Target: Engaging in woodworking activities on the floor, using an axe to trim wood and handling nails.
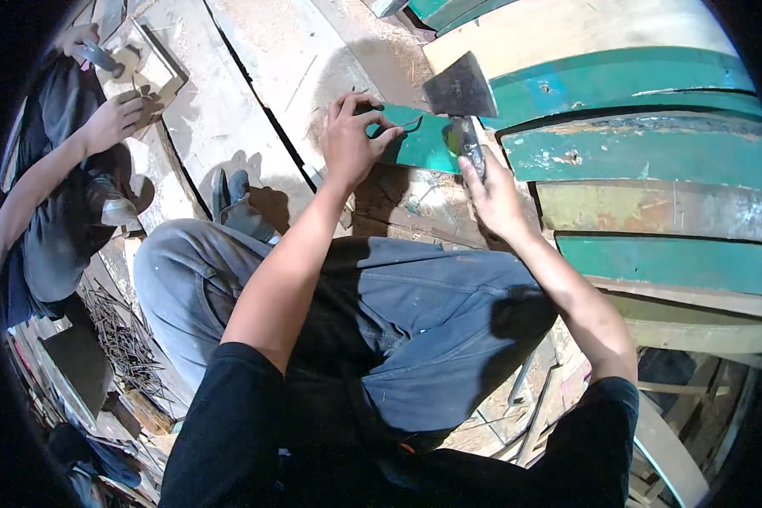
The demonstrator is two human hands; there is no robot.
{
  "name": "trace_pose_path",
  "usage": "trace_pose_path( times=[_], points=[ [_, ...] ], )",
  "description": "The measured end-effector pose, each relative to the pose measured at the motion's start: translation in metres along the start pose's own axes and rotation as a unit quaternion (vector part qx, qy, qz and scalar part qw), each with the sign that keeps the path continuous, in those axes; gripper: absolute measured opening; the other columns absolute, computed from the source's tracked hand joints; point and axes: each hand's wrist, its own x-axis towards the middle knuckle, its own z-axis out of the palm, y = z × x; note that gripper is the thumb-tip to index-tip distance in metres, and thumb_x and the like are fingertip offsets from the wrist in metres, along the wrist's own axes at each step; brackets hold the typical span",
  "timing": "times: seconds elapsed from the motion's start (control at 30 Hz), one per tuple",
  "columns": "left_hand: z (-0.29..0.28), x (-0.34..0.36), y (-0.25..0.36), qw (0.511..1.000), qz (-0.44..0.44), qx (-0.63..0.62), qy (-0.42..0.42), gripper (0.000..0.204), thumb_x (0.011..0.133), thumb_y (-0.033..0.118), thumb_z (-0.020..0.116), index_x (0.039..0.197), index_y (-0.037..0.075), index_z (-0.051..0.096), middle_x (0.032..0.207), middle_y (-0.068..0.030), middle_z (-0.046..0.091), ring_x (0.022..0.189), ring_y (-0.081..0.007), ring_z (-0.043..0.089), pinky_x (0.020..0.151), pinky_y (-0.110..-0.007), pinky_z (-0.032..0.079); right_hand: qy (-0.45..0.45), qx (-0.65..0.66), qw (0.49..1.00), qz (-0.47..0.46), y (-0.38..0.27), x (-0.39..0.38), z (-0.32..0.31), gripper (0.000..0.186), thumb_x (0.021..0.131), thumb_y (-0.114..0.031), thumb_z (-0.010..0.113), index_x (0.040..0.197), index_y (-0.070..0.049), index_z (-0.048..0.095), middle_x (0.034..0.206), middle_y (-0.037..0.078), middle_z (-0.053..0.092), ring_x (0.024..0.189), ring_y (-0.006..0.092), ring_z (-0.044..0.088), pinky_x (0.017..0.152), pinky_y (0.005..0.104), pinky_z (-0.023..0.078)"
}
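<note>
My left hand is over the left end of a green-painted board, thumb and forefinger brought together in a pinch. Right at those fingertips is a thin, bent nail. Whether the fingers grip it fully is hard to make out. In my right hand is a hatchet, held by its handle. Its broad dark blade points away from me, above the board's right end. Part of the handle is hidden in my palm.
Curved green and bare planks lie stacked on the right. At the left, another person's hand rests by a wooden block, the other holding a hammer. A pile of nails lies lower left. Gaps run between the floor planks.
</note>
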Motion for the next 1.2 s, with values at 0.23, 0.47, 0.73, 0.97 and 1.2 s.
trace_pose_path(
  times=[0.23,0.47,0.73,0.97,1.2],
  points=[
    [0.002,0.0,-0.001,1.0,-0.01,-0.013,-0.01,0.017,0.066,0.03,0.08,0.073,0.016,0.073,0.107,0.0004,0.059,0.117,-0.0262,0.046,0.095,-0.041,0.041,-0.07,-0.102,0.992,0.013,0.028,-0.003,0.011,0.031,0.094,-0.031,0.053,0.108,-0.003,0.049,0.084,0.025,0.063,0.08,0.0444,0.062,0.066,0.0496,0.047],
    [0.002,0.001,-0.001,1.0,-0.007,0.004,0.007,0.017,0.071,0.03,0.078,0.074,0.015,0.071,0.107,0.0026,0.06,0.117,-0.0247,0.047,0.092,-0.038,0.044,-0.063,-0.086,0.994,-0.004,0.005,-0.002,0.005,0.027,0.094,-0.027,0.053,0.104,-0.003,0.05,0.083,0.023,0.063,0.08,0.0446,0.061,0.066,0.0494,0.047],
    [0.0,-0.002,-0.001,1.0,-0.023,-0.02,-0.009,0.015,0.071,0.028,0.078,0.074,0.014,0.072,0.108,0.0029,0.061,0.117,-0.0245,0.047,0.094,-0.038,0.043,-0.033,-0.063,0.997,0.029,-0.002,-0.005,0.003,0.032,0.096,-0.03,0.052,0.105,0.001,0.053,0.078,0.024,0.061,0.075,0.0416,0.063,0.064,0.0465,0.047],
    [0.005,-0.001,-0.006,1.0,-0.003,-0.021,0.01,0.013,0.071,0.025,0.078,0.075,0.014,0.072,0.109,0.0023,0.061,0.117,-0.0249,0.047,0.095,-0.038,0.042,-0.058,-0.126,0.99,0.017,0.024,-0.004,0.012,0.031,0.096,-0.029,0.05,0.11,-0.002,0.046,0.075,0.027,0.06,0.074,0.0456,0.061,0.061,0.0516,0.046],
    [0.002,0.001,0.0,1.0,0.0,-0.03,0.001,0.013,0.071,0.025,0.077,0.076,0.014,0.072,0.111,0.0014,0.061,0.117,-0.0254,0.046,0.097,-0.037,0.041,-0.017,-0.083,0.996,0.009,0.014,-0.003,0.008,0.028,0.095,-0.022,0.053,0.108,0.003,0.051,0.078,0.025,0.06,0.073,0.0411,0.061,0.065,0.0444,0.046]
  ],
)
